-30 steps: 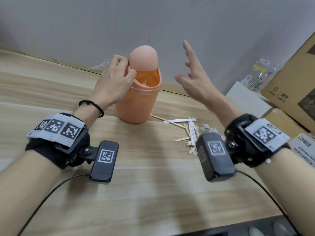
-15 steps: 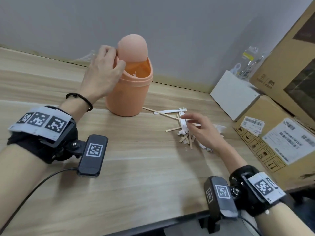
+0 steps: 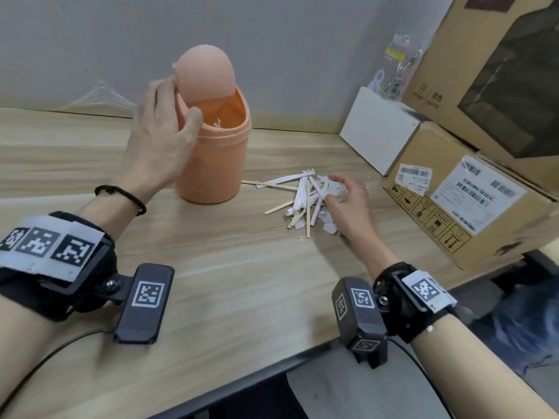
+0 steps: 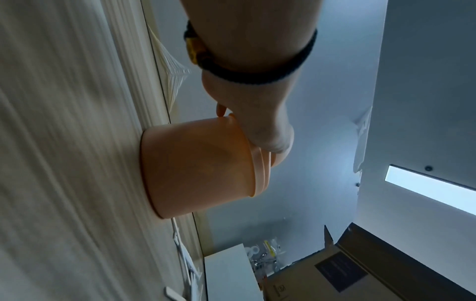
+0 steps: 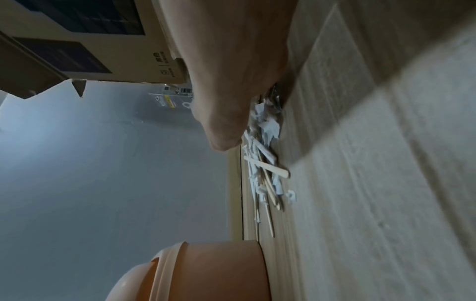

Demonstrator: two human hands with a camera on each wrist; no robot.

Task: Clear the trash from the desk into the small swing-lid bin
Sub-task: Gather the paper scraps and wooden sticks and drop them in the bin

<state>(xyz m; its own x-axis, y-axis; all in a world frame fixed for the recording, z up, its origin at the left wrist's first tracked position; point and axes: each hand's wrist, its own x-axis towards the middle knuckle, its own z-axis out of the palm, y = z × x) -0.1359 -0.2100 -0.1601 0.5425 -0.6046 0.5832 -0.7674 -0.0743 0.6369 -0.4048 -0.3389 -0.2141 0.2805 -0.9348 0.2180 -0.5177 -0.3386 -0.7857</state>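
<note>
Orange swing-lid bin (image 3: 213, 152) stands upright toward the far edge of the surface (image 3: 236, 285), left of centre. Its domed lid (image 3: 205, 75) is tipped up, mouth open; I can see white scraps inside. My left hand (image 3: 160, 137) curls around the rim, thumb at the opening, fingers against the lid.

Trash pile (image 3: 305, 201) lies just right of the bin: thin wooden sticks, white paper strips, torn bits, loosely crossed. My right hand (image 3: 344, 201) rests on its right side, fingers curled over crumpled paper.

Cardboard boxes (image 3: 453, 189) at the right edge.
</note>
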